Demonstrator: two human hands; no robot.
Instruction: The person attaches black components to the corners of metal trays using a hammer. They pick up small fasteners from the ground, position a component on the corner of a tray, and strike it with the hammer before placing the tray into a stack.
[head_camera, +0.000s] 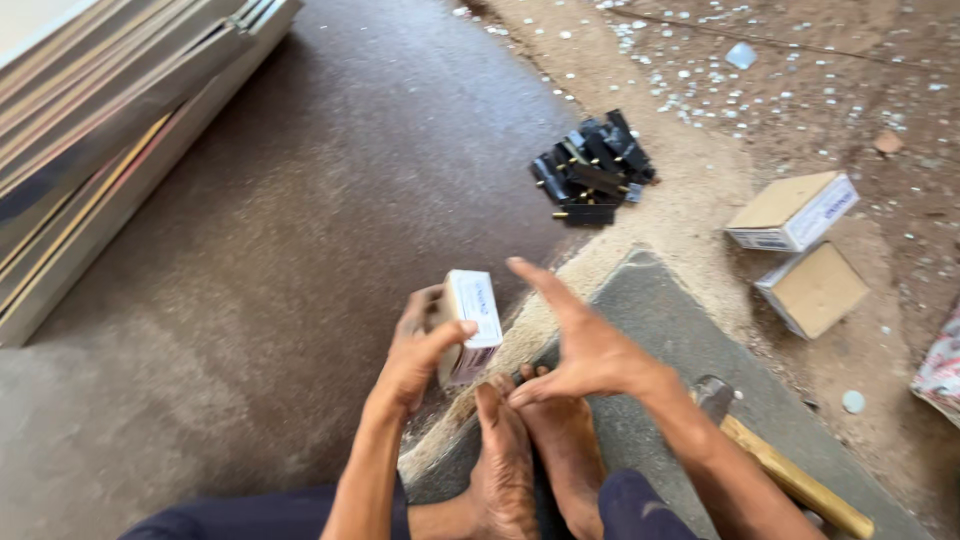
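The left hand (420, 350) grips a small white box (470, 322); the right hand (580, 345) is open just right of it, fingers spread.

White box, brown floor, black pile

At centre the small box (470, 325) is white with blue print; upper right of it, the heaped parts (592, 172) are black with brass tips. At right, two cartons (800, 245) show tan tops and white sides. The hammer handle (795, 480), lower right, is yellow wood; the floor (300, 250) is dark brown.
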